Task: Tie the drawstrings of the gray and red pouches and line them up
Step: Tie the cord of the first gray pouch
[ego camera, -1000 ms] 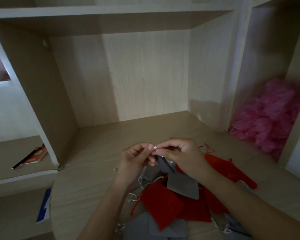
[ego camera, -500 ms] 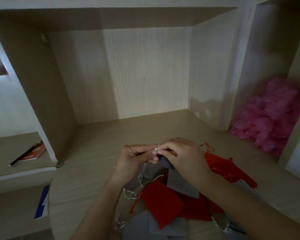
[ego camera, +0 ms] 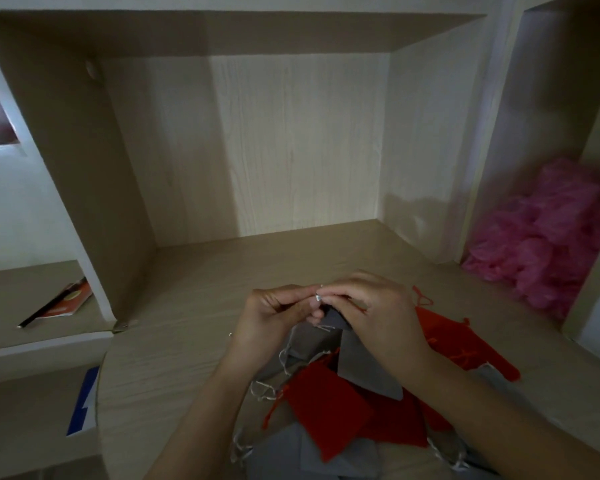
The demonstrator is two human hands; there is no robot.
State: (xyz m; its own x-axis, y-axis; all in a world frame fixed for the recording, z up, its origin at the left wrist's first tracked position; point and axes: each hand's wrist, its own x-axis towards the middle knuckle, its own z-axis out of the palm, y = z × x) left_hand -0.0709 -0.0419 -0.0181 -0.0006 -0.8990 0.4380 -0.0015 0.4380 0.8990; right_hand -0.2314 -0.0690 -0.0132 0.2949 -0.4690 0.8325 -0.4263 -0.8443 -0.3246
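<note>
At lower centre, the left hand [ego camera: 274,320] and right hand [ego camera: 378,313] pinch the pale, thin drawstring [ego camera: 317,298] of a flat, soft gray pouch [ego camera: 361,372]. It hangs over a heap [ego camera: 326,407] of matte red and gray pouches on the wood-grain desk [ego camera: 194,358]. The grip is unchanged from half a second ago.

My left grip [ego camera: 274,317] and right grip [ego camera: 378,313] meet fingertip to fingertip in front of me, and both forearms reach in from below. Left fingers pinch the cord [ego camera: 318,298]. Right fingers curl on the pouch [ego camera: 335,318].
</note>
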